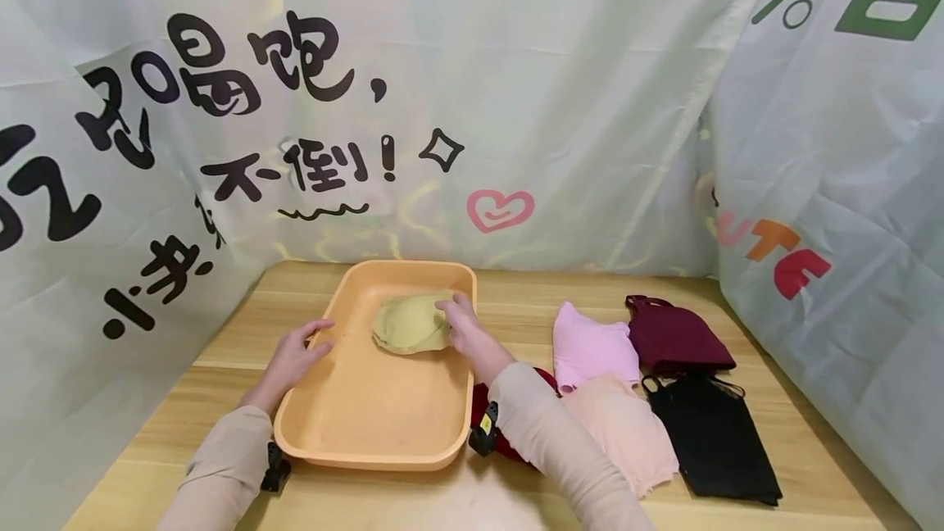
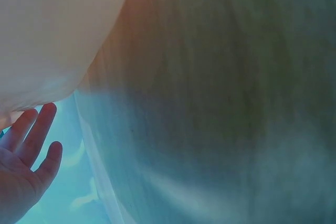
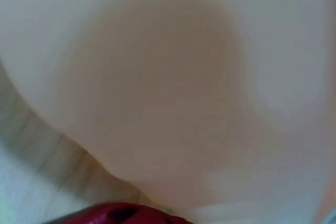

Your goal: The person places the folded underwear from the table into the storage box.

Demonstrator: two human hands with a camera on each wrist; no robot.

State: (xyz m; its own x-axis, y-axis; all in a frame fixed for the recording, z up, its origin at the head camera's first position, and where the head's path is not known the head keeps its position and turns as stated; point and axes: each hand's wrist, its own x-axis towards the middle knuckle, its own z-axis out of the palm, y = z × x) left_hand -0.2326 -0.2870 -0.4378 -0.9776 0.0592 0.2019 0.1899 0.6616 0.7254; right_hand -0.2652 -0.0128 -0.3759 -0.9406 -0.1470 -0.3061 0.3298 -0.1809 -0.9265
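Note:
A folded yellow garment lies in the far right part of an orange plastic tray. My right hand reaches over the tray's right rim, its extended fingers touching the garment's right edge. At the tray's left rim is my left hand, fingers loosely spread and holding nothing. In the left wrist view, that hand has its fingertips right by the tray's pale wall. The right wrist view is mostly filled by the blurred tray wall, with the right hand out of sight.
Right of the tray lie a pink garment, a maroon one with straps, a peach one and a black strappy top. A dark red garment is partly under the right forearm. Printed curtains enclose the wooden table.

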